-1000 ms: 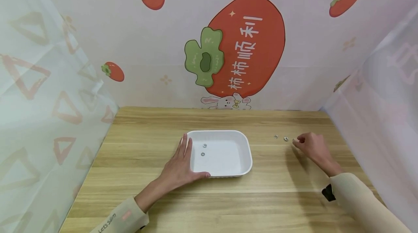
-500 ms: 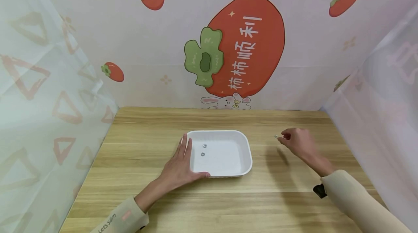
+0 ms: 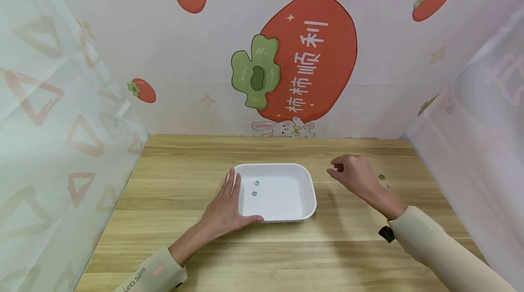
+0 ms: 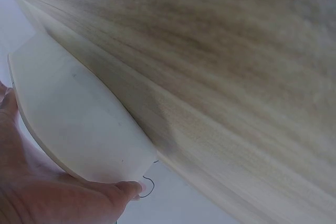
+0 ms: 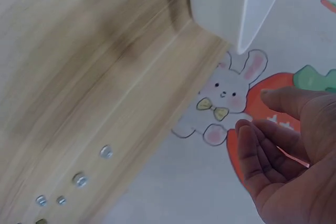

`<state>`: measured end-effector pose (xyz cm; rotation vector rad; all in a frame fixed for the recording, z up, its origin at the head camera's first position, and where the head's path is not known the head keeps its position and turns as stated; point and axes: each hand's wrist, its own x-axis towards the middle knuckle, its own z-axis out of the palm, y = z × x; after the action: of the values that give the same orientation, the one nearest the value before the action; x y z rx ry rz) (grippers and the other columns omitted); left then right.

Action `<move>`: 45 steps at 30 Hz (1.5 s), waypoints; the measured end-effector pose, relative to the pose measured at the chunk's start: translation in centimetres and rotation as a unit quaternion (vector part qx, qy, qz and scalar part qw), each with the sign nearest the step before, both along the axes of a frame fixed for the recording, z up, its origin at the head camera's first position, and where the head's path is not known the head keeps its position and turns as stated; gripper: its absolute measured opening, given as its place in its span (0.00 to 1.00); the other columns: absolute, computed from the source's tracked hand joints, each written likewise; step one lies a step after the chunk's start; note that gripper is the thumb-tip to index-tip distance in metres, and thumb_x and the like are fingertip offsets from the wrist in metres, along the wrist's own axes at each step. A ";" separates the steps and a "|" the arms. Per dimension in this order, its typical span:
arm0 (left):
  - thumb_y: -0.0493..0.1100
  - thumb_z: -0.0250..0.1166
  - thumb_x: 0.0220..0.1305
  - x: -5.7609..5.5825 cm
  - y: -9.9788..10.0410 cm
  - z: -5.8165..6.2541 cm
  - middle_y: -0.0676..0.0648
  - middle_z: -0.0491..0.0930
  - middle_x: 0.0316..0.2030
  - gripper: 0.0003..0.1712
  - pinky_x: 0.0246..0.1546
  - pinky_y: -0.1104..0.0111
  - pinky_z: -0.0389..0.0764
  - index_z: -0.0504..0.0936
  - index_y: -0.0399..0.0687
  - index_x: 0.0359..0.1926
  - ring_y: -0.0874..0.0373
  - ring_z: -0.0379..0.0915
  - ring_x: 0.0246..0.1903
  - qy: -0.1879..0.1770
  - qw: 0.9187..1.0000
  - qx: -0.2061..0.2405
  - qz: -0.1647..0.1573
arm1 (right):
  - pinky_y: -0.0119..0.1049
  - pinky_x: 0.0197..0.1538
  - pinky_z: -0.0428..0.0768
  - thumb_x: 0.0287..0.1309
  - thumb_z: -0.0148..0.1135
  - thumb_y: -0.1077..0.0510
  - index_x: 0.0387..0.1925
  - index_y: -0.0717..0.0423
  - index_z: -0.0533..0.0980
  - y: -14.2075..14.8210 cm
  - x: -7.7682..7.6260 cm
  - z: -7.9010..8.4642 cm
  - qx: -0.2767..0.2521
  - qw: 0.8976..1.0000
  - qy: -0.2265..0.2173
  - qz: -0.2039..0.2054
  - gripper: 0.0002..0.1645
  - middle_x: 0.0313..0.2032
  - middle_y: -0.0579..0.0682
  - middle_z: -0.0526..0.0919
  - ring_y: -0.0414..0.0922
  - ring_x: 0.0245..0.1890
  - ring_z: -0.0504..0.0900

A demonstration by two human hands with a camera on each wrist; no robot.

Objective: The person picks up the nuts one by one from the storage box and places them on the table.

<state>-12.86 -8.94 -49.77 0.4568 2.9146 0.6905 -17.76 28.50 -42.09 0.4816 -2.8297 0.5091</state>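
A white rectangular tray (image 3: 282,187) stands on the wooden table with two small silvery nuts (image 3: 254,193) inside, near its left end. My left hand (image 3: 223,208) rests spread against the tray's left end. Its straight fingers lie along the left rim and its thumb along the near rim. My right hand (image 3: 354,176) is above the table to the right of the tray, fingers loosely bent. In the right wrist view, thumb and index fingertips are apart and nothing shows between them. Several small metal nuts (image 5: 80,179) lie on the table below this hand.
In the head view, a darker nut (image 3: 382,176) and a smaller piece (image 3: 388,186) lie beside the right wrist. The wooden table (image 3: 294,260) ends at a patterned backdrop (image 3: 196,101) behind, with hanging sheets at both sides.
My right hand has moved left over the row of nuts toward the tray, uncovering small pieces on its right. The left hand, tray and two nuts inside stay put.
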 end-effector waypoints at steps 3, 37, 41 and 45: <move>0.82 0.72 0.48 0.0 0.0 -0.1 0.37 0.32 0.85 0.82 0.56 0.44 0.84 0.44 0.33 0.84 0.38 0.38 0.83 0.002 1.000 -0.001 0.000 | 0.47 0.36 0.89 0.56 0.79 0.62 0.39 0.66 0.89 -1.0 0.0 0.2 0.002 1.000 0.000 0.008 0.11 0.33 0.58 0.91 0.48 0.30 0.90; 0.78 0.76 0.49 -0.1 0.1 -0.4 0.37 0.28 0.85 0.82 0.67 0.42 0.76 0.41 0.33 0.84 0.37 0.33 0.83 -0.015 0.999 0.037 -0.001 | 0.31 0.33 0.82 0.57 0.81 0.58 0.42 0.61 0.90 -10.4 -2.0 0.0 -0.007 0.991 -0.092 0.100 0.13 0.32 0.49 0.90 0.39 0.27 0.79; 0.77 0.76 0.49 -0.1 0.1 -0.4 0.37 0.28 0.85 0.83 0.72 0.43 0.71 0.40 0.33 0.84 0.37 0.31 0.84 -0.019 0.999 0.041 -0.005 | 0.32 0.34 0.82 0.58 0.80 0.59 0.41 0.61 0.90 -11.0 -2.4 -0.3 0.003 0.988 -0.095 0.124 0.11 0.31 0.49 0.90 0.39 0.27 0.78; 0.77 0.76 0.50 0.0 0.0 -0.4 0.36 0.28 0.85 0.83 0.74 0.44 0.68 0.40 0.32 0.84 0.36 0.31 0.83 -0.016 0.999 0.046 -0.008 | 0.33 0.33 0.80 0.58 0.79 0.61 0.37 0.60 0.90 -11.8 -2.8 -0.5 0.013 0.984 -0.099 0.147 0.07 0.29 0.49 0.88 0.40 0.26 0.77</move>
<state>-12.89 -8.92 -50.17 0.4734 2.8555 0.8248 -20.54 16.74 -42.54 0.9116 -2.9692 0.6060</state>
